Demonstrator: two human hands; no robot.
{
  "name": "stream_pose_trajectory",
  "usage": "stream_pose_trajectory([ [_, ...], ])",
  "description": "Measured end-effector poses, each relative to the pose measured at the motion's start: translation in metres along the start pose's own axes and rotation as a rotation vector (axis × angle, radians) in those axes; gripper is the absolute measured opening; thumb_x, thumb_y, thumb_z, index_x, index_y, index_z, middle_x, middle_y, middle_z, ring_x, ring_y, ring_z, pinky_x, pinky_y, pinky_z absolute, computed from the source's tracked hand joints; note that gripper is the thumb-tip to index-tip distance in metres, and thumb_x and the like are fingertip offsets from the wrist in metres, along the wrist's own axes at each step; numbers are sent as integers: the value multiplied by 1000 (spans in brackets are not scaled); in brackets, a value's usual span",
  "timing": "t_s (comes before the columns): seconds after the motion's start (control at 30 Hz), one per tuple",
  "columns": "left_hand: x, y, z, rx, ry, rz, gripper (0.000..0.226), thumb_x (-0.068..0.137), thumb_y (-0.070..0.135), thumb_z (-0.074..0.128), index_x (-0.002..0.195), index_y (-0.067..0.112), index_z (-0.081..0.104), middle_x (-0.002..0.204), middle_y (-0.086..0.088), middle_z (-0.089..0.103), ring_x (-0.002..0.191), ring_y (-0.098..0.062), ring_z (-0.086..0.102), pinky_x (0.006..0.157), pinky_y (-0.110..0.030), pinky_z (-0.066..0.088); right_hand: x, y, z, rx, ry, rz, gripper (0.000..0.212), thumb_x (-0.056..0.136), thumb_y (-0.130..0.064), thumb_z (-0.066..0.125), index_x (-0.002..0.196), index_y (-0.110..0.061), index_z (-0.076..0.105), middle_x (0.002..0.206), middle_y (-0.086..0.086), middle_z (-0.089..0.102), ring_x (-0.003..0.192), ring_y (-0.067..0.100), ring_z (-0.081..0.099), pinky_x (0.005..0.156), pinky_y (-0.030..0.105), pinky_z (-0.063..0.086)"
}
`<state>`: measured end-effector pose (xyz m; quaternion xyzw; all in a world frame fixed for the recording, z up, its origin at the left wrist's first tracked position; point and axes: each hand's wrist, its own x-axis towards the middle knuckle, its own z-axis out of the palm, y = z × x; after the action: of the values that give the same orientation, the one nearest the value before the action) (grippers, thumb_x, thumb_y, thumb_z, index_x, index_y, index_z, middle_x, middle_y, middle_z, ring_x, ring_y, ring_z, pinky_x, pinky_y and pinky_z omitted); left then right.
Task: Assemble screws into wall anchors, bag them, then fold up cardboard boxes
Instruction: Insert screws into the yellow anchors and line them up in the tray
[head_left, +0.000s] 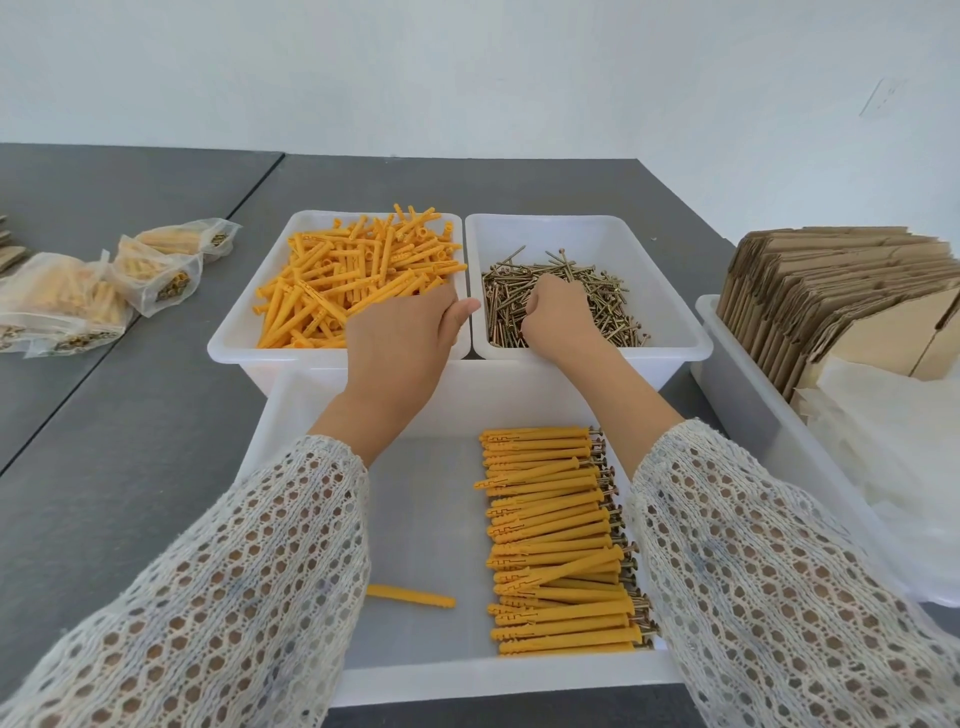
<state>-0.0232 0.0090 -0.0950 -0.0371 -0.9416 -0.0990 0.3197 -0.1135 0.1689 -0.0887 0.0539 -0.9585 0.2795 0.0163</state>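
A white bin (228, 332) at the back left is heaped with loose yellow wall anchors (343, 275). My left hand (405, 343) reaches into its near right corner, fingertips hidden among the anchors. Beside it a second white bin (691, 332) holds a pile of brass screws (582, 296). My right hand (558, 317) is curled down into those screws; what its fingers hold is hidden. In front, a larger white tray (415, 675) carries a neat row of anchors with screws in them (556, 540) and one single anchor (410, 596).
Several clear bags of finished anchors (150, 270) lie on the grey table (104, 441) at the left. At the right a long white bin (753, 426) holds flat cardboard boxes (831, 291) and clear plastic bags (893, 441).
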Motion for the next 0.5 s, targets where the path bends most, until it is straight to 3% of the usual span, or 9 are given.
stream_pose_trajectory([
  [0.07,0,0,1,9,-20,3,66,97,59,12,71,16,55,57,-1,54,50,-22,50,47,-27,22,-2,0,-1,1,-3,0,29,89,7,40,115,-2,52,127,21,44,93,22,39,85,32,40],
  [0.17,1,0,1,16,-43,-7,67,97,59,11,73,16,56,59,-1,55,52,-22,51,47,-28,24,-2,-1,-1,10,10,1,34,89,6,40,120,-1,52,128,21,41,93,24,44,87,34,43],
  [0.27,1,1,1,4,-59,-15,68,96,58,9,73,15,56,60,-2,56,53,-23,52,48,-30,26,1,0,1,-38,0,-20,18,85,7,41,90,-3,56,101,18,55,91,30,55,75,33,46],
  [0.33,1,1,1,-11,-63,-19,67,97,57,9,74,15,57,61,-2,57,53,-23,52,49,-30,27,4,0,2,-78,-4,-20,23,82,7,41,66,-9,42,74,11,47,72,28,51,63,32,41],
  [0.43,1,1,1,-21,-65,-17,66,98,55,10,75,15,57,62,-3,58,55,-23,53,49,-31,28,5,2,2,-110,-5,-20,35,81,7,42,59,-16,28,59,3,29,53,17,29,49,26,27],
  [0.5,2,1,1,-21,-63,-15,66,98,54,10,75,15,57,63,-3,58,55,-23,53,49,-31,29,6,2,2,-122,-9,-9,36,82,6,43,59,-16,28,59,2,29,52,15,27,47,25,24],
])
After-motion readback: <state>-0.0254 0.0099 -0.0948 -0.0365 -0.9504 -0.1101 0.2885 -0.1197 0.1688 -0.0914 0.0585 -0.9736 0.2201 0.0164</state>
